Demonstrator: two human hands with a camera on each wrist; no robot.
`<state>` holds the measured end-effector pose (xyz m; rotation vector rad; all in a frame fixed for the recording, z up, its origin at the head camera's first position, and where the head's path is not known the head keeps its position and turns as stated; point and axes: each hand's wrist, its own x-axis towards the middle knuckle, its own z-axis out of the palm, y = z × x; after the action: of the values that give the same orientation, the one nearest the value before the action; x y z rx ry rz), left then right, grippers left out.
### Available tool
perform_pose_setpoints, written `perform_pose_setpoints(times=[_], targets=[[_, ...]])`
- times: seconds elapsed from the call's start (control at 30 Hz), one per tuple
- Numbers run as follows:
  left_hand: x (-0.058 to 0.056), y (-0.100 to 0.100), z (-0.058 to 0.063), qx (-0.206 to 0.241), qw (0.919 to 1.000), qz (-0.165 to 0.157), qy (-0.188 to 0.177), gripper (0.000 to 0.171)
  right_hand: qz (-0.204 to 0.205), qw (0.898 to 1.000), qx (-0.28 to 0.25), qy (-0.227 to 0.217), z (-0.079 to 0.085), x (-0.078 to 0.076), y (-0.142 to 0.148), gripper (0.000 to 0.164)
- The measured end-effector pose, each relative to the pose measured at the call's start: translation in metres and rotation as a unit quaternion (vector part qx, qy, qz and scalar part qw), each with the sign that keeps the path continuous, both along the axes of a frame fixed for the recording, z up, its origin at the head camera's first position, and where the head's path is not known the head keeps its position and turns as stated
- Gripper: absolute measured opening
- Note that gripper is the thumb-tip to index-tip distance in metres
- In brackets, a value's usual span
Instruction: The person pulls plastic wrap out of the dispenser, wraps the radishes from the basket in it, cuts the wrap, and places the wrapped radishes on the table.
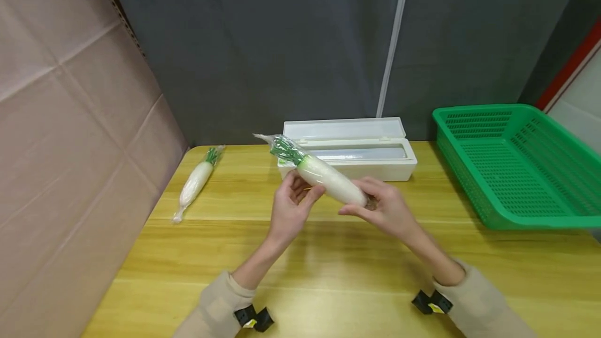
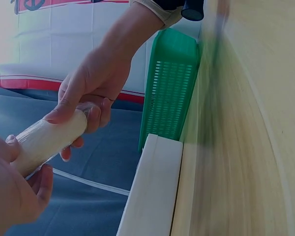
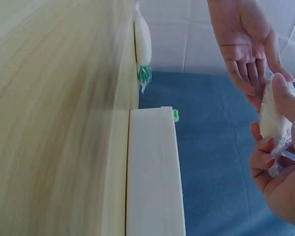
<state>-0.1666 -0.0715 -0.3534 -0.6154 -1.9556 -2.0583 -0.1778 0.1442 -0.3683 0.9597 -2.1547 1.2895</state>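
Raised over the wooden table is a white radish (image 1: 331, 179) with green cut stems, wrapped in clear plastic film and tilted, leaves toward the upper left. My left hand (image 1: 288, 207) holds it near the middle, thumb on one side and fingers beneath. The right hand (image 1: 387, 210) grips the root end, where the film bunches up. In the left wrist view, the right hand's thumb (image 2: 64, 112) lies along the radish's end. The right wrist view shows gathered film inside the right hand's curled fingers (image 3: 263, 160). Just behind the radish stands a white cling film box (image 1: 361, 171) with its lid raised.
A second wrapped radish (image 1: 196, 184) lies on the table (image 1: 328, 275) at the left. A green plastic basket (image 1: 497, 218) stands at the right. Behind the table hangs a dark grey curtain (image 1: 263, 40), and a pale cloth (image 1: 70, 171) covers the left side.
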Motion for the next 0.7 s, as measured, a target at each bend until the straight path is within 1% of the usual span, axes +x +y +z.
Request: perform_pose_setpoints(times=[0.2, 0.3, 0.43, 0.6, 0.7], targets=[[-0.001, 0.000, 0.000, 0.048, 0.9988, -0.013, -0.001, 0.046, 0.008, 0.999, 0.024, -0.025, -0.002, 0.000, -0.003, 0.047], [-0.005, 0.001, 0.000, 0.070, 0.9975, -0.007, -0.008, 0.047, 0.015, 0.998, 0.029, -0.047, 0.000, -0.001, -0.003, 0.049], [-0.011, -0.001, 0.002, 0.095, 0.9954, 0.006, -0.005, 0.048, 0.022, 0.997, 0.025, -0.068, 0.002, -0.006, -0.003, 0.050], [-0.019, -0.007, 0.006, 0.128, 0.9916, 0.020, 0.006, 0.042, 0.028, 0.997, 0.023, -0.075, 0.003, -0.011, 0.000, 0.042], [-0.023, -0.013, 0.010, 0.136, 0.9904, 0.025, 0.002, 0.041, 0.030, 0.996, 0.023, -0.079, 0.003, -0.014, 0.001, 0.036]])
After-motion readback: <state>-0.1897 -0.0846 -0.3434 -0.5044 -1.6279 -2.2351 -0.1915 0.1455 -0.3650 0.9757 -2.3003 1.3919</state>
